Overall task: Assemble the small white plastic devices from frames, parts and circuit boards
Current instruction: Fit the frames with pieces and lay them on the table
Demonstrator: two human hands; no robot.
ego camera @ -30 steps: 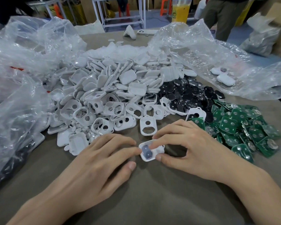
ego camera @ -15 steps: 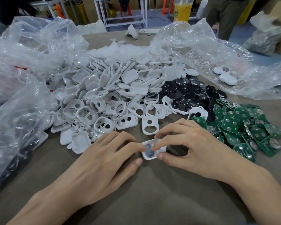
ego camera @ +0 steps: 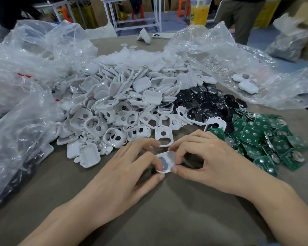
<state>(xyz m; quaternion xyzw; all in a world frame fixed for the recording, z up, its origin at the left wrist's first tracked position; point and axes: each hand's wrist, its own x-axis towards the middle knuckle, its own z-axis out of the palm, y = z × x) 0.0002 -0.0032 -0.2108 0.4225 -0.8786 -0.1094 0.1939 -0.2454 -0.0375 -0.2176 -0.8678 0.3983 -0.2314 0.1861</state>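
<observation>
I get a bright, even picture under soft overhead light. Shadows are faint: a soft dark patch lies on the table under the right hand, and a lighter one beneath the left hand. The plastic bags throw back white glare, and the black discs glint. The white shell pinched between both hands is fairly sharp. The yellow cup far back is soft, and the edges bow outward.

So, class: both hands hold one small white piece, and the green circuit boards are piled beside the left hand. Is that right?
Not quite: the head view shows the green circuit boards piled beside the right hand, not the left hand. Both hands do hold one small white piece.
</observation>
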